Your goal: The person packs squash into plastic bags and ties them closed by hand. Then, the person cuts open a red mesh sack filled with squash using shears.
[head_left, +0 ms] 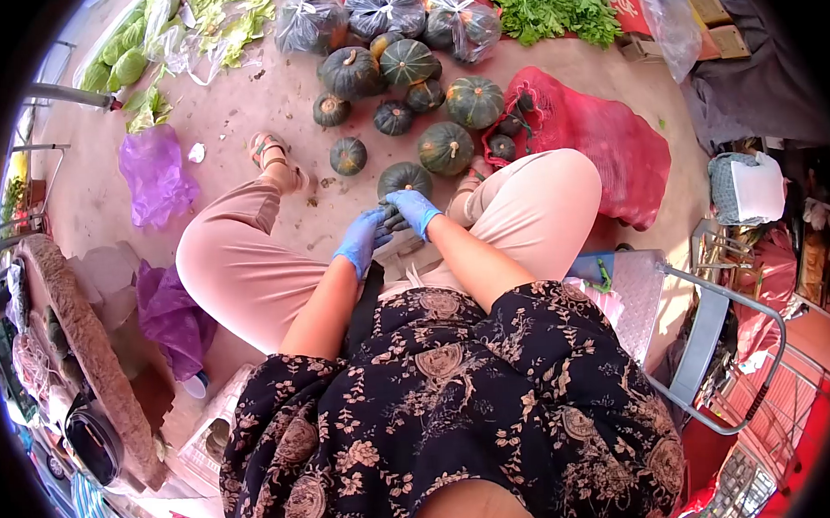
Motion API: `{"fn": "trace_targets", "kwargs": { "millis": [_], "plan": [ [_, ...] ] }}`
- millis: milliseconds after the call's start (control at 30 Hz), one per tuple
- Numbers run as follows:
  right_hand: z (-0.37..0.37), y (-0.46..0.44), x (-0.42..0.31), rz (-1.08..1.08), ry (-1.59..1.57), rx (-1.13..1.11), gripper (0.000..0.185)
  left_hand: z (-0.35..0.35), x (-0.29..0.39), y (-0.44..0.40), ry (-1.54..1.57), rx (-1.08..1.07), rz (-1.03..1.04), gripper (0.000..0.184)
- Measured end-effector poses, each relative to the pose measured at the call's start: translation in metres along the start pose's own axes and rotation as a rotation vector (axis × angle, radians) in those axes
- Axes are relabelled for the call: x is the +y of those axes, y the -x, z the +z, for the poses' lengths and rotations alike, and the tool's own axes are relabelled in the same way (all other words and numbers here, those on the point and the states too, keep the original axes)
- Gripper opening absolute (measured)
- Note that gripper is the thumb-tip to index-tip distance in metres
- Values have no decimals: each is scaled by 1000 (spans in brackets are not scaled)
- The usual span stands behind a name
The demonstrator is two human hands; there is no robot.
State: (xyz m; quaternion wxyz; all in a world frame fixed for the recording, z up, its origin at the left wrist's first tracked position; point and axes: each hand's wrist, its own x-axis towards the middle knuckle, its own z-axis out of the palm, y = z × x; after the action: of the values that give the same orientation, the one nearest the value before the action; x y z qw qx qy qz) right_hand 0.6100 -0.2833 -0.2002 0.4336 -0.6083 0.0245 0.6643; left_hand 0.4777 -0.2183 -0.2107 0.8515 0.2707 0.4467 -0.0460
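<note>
My left hand (363, 241), in a blue glove, is low between my knees with its fingers closed at the side of a small dark green pumpkin (394, 219). My right hand (415, 211), gloved in blue too, curls over that pumpkin from the other side. The hands hide most of it. Just beyond my fingers sits a larger green pumpkin (404, 179) on the floor. Another striped one (445, 147) lies farther right, near my right foot, and a small round pumpkin (348, 156) stands apart to the left.
Several more pumpkins (351, 72) are grouped ahead, some in plastic bags (386, 10). A red mesh sack (604, 144) lies right. Leafy greens (552, 8) are at the back. Purple bags (157, 176) lie left. A metal-framed chair (701, 339) stands at my right.
</note>
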Motion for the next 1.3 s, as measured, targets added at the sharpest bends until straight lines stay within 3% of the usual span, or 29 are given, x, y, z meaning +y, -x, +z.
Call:
{"fn": "trace_targets", "kwargs": {
  "millis": [100, 167, 233, 300, 433, 467, 600, 733, 833, 933, 1067, 1200, 1300],
  "plan": [
    [-18, -26, -7, 56, 46, 145, 27, 9, 14, -3, -4, 108, 0, 24],
    [-31, -42, -11, -38, 95, 372, 28, 10, 25, -7, 26, 85, -12, 26],
    [-62, -73, -9, -200, 583, 705, 25, 4, 31, -16, 47, 76, -17, 30],
    [-81, -80, -19, -201, 406, 1079, 27, 1, 37, -21, 77, 101, -27, 28],
    [-106, -87, -45, -7, 299, 1249, 30, -2, 31, -38, 81, 140, -53, 25],
    [-87, -51, -79, 140, 341, 1153, 51, 0, 31, -40, 74, 137, -53, 24],
    [-133, -112, -62, 89, 313, 1074, 54, 4, 31, -43, 36, 165, -72, 23],
    [-142, -129, -69, 103, 358, 1026, 41, -4, 29, -48, 24, 224, -72, 25],
    [-138, -134, -67, 170, 379, 1214, 32, -9, 30, -48, 21, 269, -86, 25],
    [-130, -146, -64, -65, 577, 1217, 25, -12, 35, -46, 42, 268, -75, 27],
    [-106, -127, -81, -223, 746, 994, 20, -17, 38, -43, 104, 258, -33, 35],
    [-64, -84, -112, -602, 824, 824, 17, -10, 50, -41, 416, 250, -81, 48],
    [-29, -8, -145, -647, 389, 276, 11, 7, 86, -14, 695, 120, -90, 58]
  ]
}}
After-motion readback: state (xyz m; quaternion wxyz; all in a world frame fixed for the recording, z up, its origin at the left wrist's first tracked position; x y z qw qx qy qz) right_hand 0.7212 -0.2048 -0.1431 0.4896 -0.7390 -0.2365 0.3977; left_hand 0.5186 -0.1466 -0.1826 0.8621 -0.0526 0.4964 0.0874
